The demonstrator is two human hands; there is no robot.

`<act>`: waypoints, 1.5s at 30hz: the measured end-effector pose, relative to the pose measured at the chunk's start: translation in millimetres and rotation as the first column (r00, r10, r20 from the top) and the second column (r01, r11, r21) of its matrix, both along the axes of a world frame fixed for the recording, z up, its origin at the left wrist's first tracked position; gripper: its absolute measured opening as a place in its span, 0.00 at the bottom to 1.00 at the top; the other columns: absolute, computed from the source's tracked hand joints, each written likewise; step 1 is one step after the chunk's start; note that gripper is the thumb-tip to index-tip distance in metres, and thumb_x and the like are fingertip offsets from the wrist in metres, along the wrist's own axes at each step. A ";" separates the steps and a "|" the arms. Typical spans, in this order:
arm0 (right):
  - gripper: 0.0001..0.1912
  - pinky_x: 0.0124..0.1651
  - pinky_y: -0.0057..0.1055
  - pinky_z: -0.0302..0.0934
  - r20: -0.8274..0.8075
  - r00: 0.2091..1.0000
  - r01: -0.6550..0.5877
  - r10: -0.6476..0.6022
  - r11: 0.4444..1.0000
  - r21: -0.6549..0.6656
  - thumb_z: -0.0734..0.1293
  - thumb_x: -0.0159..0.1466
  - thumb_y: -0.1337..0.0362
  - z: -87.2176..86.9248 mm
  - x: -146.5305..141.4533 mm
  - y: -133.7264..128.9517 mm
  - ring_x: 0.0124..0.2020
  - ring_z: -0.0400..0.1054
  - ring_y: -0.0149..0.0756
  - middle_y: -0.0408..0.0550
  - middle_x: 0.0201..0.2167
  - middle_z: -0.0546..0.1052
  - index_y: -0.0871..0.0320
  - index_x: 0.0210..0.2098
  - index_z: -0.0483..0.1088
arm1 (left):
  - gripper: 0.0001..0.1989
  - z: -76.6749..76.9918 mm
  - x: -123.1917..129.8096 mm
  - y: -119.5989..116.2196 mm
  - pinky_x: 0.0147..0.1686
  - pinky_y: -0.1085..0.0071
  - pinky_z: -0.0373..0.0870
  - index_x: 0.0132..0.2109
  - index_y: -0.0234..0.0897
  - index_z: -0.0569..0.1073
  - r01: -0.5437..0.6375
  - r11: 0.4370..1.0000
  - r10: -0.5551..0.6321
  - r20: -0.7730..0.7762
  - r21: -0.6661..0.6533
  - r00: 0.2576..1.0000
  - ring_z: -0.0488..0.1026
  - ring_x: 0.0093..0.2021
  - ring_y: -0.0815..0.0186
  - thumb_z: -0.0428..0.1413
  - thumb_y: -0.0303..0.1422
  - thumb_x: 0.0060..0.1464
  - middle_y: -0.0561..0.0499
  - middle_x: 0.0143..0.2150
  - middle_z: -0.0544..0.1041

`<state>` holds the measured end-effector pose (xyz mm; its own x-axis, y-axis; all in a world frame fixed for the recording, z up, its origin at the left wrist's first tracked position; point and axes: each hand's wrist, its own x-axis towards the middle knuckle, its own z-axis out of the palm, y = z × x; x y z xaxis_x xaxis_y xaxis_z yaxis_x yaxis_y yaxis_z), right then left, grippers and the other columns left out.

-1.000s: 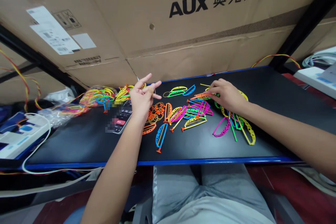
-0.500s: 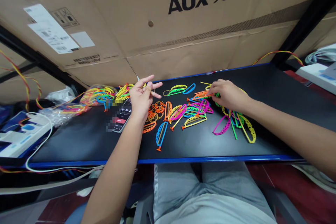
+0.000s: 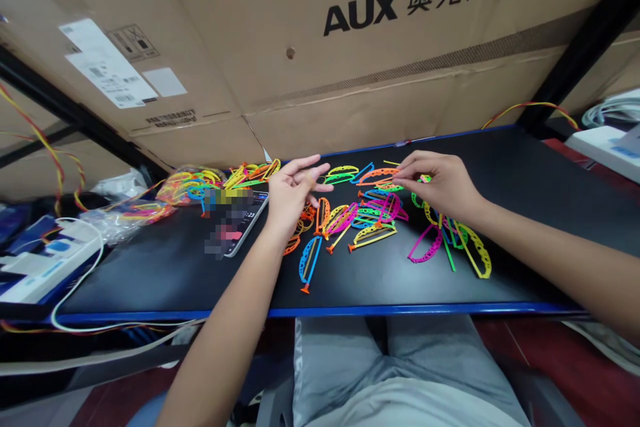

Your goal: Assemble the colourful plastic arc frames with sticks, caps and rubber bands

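Backing the worktop (image 3: 360,283): one cardboard box (image 3: 350,80), printed AUX, standing behind the phone (image 3: 247,230).
Worktop finish: black, with a blue rim; a red floor (image 3: 505,347) shows below, to the right of the phone.
Posts: two black bars, one left post (image 3: 75,107) well left of the phone, one right post (image 3: 575,47) well right of it.
Clear bags: two, left of the phone; the farther bag (image 3: 187,180) holds coloured bows, the nearer bag (image 3: 120,220) holds fewer.
Loose bows: one yellow bow (image 3: 343,169) and one green bow (image 3: 341,179), right of the phone and beyond it; one blue bow (image 3: 310,260), right of the phone and nearer the person. The middle heap (image 3: 380,213) overlaps too much to count.
Orange bow: one in hand (image 3: 377,173), right of the phone and beyond it; its long axis runs left to right, free end pointing left, curved side facing the box.
Right hand (image 3: 437,177): grip pinching the orange bow's right end.
Left hand (image 3: 295,190): just right of the phone, fingers spread; whether its grip holds anything cannot be told.
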<state>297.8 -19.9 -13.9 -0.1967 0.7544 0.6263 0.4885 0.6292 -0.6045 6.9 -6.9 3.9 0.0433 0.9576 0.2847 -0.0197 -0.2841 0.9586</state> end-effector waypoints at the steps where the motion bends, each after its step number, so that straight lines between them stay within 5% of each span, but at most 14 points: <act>1: 0.11 0.37 0.39 0.71 -0.041 0.999 -0.023 0.022 0.999 -0.030 0.75 0.65 0.55 1.7 -3.8 -4.3 0.34 0.76 0.40 0.50 0.34 0.83 0.53 0.30 0.82 | 0.30 -0.4 3.8 -2.1 0.19 0.76 0.75 0.56 0.38 0.81 0.025 0.999 -0.025 0.001 -0.021 1.000 0.87 0.34 0.59 0.74 0.47 0.50 0.38 0.50 0.87; 5: 0.15 0.32 0.37 0.72 -0.213 0.969 -0.172 0.124 0.959 -0.226 0.79 0.60 0.49 7.6 -16.1 -19.0 0.30 0.75 0.38 0.48 0.30 0.82 0.54 0.29 0.81 | 0.37 -2.8 14.6 -7.1 0.24 0.72 0.80 0.63 0.40 0.76 0.078 0.995 -0.077 0.012 -0.058 0.997 0.87 0.33 0.59 0.73 0.48 0.51 0.40 0.49 0.87; 10: 0.18 0.27 0.35 0.72 -0.371 0.911 -0.343 0.179 0.828 -0.443 0.84 0.53 0.51 12.9 -19.5 -25.2 0.23 0.74 0.35 0.46 0.25 0.80 0.56 0.28 0.78 | 0.33 -4.1 13.2 -5.6 0.24 0.73 0.80 0.62 0.39 0.76 0.035 0.999 -0.034 0.025 -0.036 0.999 0.86 0.33 0.60 0.72 0.47 0.54 0.40 0.50 0.87; 14: 0.18 0.27 0.34 0.72 -0.415 0.884 -0.424 0.216 0.747 -0.512 0.85 0.51 0.53 14.0 -21.9 -26.1 0.22 0.74 0.35 0.45 0.22 0.79 0.57 0.28 0.78 | 0.32 -5.9 14.5 -5.8 0.26 0.73 0.81 0.62 0.40 0.75 0.033 0.998 -0.031 0.046 -0.055 0.998 0.87 0.36 0.59 0.71 0.48 0.55 0.40 0.51 0.87; 18: 0.17 0.30 0.35 0.74 -0.444 0.861 -0.475 0.247 0.701 -0.531 0.84 0.53 0.53 11.7 -28.1 -28.4 0.22 0.74 0.34 0.44 0.21 0.79 0.56 0.27 0.78 | 0.36 -9.3 26.4 -11.9 0.29 0.69 0.83 0.63 0.40 0.75 0.175 0.977 -0.168 0.067 -0.124 0.984 0.88 0.39 0.53 0.72 0.50 0.52 0.39 0.50 0.87; 23: 0.16 0.29 0.34 0.73 -0.476 0.848 -0.485 0.233 0.704 -0.520 0.83 0.54 0.54 10.2 -29.5 -28.7 0.22 0.75 0.34 0.44 0.22 0.80 0.57 0.28 0.78 | 0.36 -10.4 33.4 -17.5 0.33 0.66 0.85 0.63 0.39 0.76 0.276 0.954 -0.272 0.050 -0.116 0.961 0.87 0.46 0.48 0.72 0.51 0.53 0.39 0.49 0.87; 45: 0.16 0.27 0.32 0.72 -0.496 0.850 -0.459 0.176 0.710 -0.534 0.84 0.53 0.55 7.9 -27.8 -25.7 0.21 0.74 0.34 0.45 0.20 0.80 0.57 0.27 0.78 | 0.38 -9.3 33.4 -20.5 0.30 0.69 0.85 0.65 0.37 0.73 0.313 0.934 -0.307 0.062 -0.172 0.950 0.88 0.41 0.51 0.70 0.51 0.54 0.37 0.53 0.86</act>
<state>270.0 -45.6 -6.0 -0.3518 0.9279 0.1234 -0.0291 0.1210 -0.9922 40.3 -27.4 -5.5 0.3396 0.9332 0.1177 -0.1124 -0.0840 0.9901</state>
